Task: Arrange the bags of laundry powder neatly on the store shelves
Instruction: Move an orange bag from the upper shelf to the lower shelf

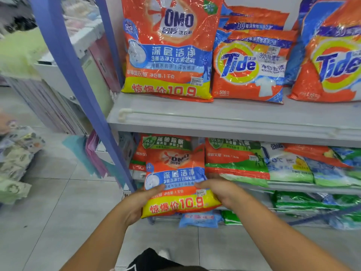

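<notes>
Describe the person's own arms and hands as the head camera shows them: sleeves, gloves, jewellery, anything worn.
Both forearms are bare from the bottom edge of the frame up to the hands, with no sleeve in view. The left hand and the right hand wear no gloves, and no ring, watch or bracelet shows on either. Below, between the arms, a piece of black clothing with a thin white line is visible.

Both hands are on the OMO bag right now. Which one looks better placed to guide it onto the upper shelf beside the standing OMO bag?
Probably the left hand. It grips the held OMO bag at its lower left edge, on the side below the standing OMO bag. The right hand grips the opposite edge.
</notes>
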Action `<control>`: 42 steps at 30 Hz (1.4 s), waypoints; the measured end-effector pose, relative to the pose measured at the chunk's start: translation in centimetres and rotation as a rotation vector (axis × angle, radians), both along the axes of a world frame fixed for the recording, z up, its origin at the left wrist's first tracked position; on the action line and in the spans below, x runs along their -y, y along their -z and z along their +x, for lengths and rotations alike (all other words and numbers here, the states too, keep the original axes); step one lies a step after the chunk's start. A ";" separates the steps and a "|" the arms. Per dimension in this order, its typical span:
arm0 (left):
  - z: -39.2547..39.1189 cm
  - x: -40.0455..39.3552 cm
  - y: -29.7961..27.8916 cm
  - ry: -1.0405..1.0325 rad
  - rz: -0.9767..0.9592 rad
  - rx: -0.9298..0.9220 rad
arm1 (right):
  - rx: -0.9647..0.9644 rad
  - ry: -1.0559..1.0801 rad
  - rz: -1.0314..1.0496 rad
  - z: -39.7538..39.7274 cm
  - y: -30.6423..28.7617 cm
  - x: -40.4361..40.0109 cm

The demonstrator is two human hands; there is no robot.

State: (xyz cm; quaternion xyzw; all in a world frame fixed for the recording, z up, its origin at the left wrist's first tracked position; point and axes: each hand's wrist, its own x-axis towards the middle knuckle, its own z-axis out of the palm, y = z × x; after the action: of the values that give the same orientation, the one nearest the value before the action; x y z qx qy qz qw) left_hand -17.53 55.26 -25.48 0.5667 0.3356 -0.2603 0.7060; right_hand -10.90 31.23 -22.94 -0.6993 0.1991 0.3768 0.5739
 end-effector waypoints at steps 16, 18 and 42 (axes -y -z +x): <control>1.5 -0.4 -0.9 -0.030 0.112 0.060 | 0.075 0.001 -0.088 -0.4 -0.6 -2.4; 0.3 0.0 -1.4 -0.029 0.143 0.071 | 0.083 0.006 -0.054 -1.6 -0.9 -1.6; -17.2 13.2 -15.6 -0.222 0.372 0.472 | 0.485 -0.113 0.268 -15.6 -12.2 11.2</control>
State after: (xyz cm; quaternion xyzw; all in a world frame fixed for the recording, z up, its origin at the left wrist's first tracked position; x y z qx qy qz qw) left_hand -34.78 42.03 -9.90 0.6908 0.2643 0.0226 0.6726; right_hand -26.48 20.04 -10.79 -0.6969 -0.0349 0.2530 0.6702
